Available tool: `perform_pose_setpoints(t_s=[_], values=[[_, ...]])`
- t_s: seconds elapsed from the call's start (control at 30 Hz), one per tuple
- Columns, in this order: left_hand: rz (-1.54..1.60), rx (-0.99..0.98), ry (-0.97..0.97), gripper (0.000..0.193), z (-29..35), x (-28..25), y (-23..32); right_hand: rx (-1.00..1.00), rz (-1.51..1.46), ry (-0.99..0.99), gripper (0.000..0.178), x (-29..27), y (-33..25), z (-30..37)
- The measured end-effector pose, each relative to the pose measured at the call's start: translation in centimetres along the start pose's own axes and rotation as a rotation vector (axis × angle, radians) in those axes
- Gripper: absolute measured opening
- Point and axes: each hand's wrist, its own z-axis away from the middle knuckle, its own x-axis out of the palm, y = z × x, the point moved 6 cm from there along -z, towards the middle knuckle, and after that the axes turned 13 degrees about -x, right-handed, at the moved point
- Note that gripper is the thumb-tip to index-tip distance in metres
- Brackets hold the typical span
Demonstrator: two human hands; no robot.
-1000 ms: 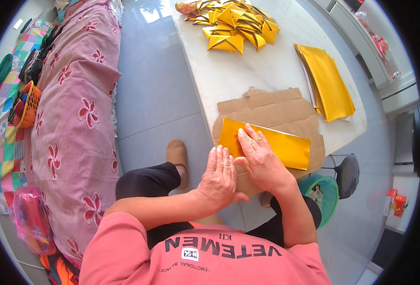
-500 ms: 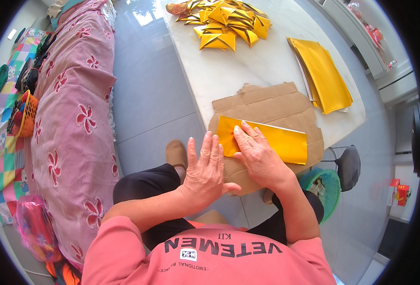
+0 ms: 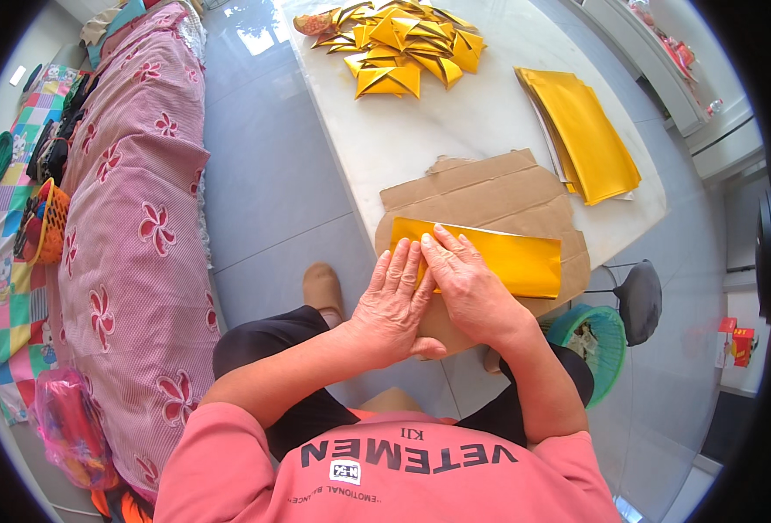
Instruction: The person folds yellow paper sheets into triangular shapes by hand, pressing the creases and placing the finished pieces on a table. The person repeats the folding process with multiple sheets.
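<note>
A folded strip of gold foil paper [image 3: 525, 263] lies across a flat piece of brown cardboard [image 3: 490, 187] at the near end of the table. My right hand [image 3: 471, 283] rests flat on the strip's left half, fingers stretched out. Beside it, my left hand [image 3: 394, 301] lies flat with its fingertips on the strip's left end, its fingers touching or nearly touching the right hand's. Neither hand grips anything. Part of the strip is hidden beneath the fingers.
Folded gold paper pieces [image 3: 403, 39] are heaped at the table's far left. A stack of gold sheets [image 3: 582, 135] lies on the right of the white table [image 3: 385, 144]. A green bin [image 3: 608, 349] stands below the right edge, beside a dark stool-like object [image 3: 640, 301]. A pink-covered sofa [image 3: 133, 244] runs along the left.
My left hand has moved right, from hovering beside the strip to its left end next to my right hand. My right hand has shifted slightly left on the paper.
</note>
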Motion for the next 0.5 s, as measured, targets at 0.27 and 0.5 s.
perform_pose_setpoints(t_s=[0.27, 0.5], values=[[-0.064, 0.012, 0.001, 0.123, -0.4, -0.6, 0.7, 0.003, 0.005, 0.011, 0.055, 0.0, 0.1, 0.1], [-0.058, 0.023, 0.051, 0.123, -0.7, -0.1, 1.6, 0.019, -0.031, 0.016, 0.056, 0.0, 0.0, 0.1]])
